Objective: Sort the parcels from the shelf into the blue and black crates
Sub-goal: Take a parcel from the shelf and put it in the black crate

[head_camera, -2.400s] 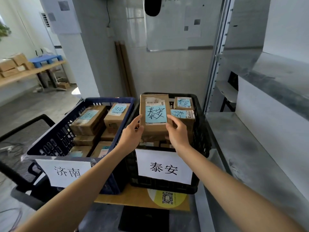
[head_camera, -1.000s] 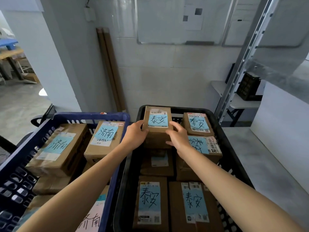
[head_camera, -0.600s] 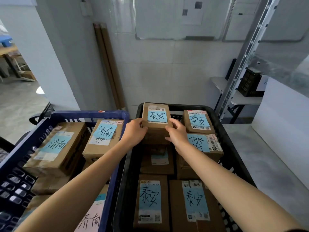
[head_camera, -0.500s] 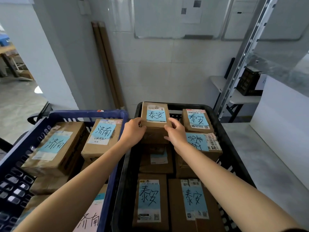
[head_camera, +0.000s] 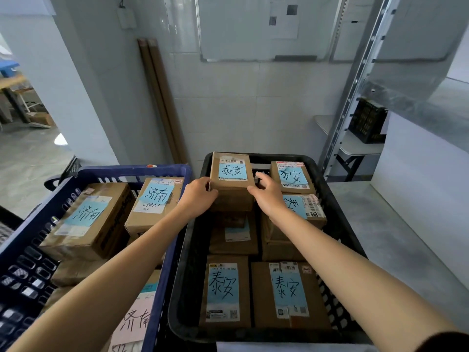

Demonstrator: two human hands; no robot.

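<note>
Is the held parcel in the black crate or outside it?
In: the parcel sits in the black crate's far-left corner, left hand and right hand at its sides.

The one camera sits on my head and looks forward and down. Its lens is wide, so the shelf post [head_camera: 356, 80] at the right leans and bends. My forearms come in from the bottom corners. My left hand [head_camera: 198, 196] and right hand [head_camera: 270, 199] meet on a parcel [head_camera: 232, 184] just above mid-frame. The black crate [head_camera: 190, 275] lies close beneath me, whole in frame. The left edge cuts off part of the blue crate [head_camera: 132, 170]. The tiled wall [head_camera: 228, 110] ahead fills the top half.
</note>
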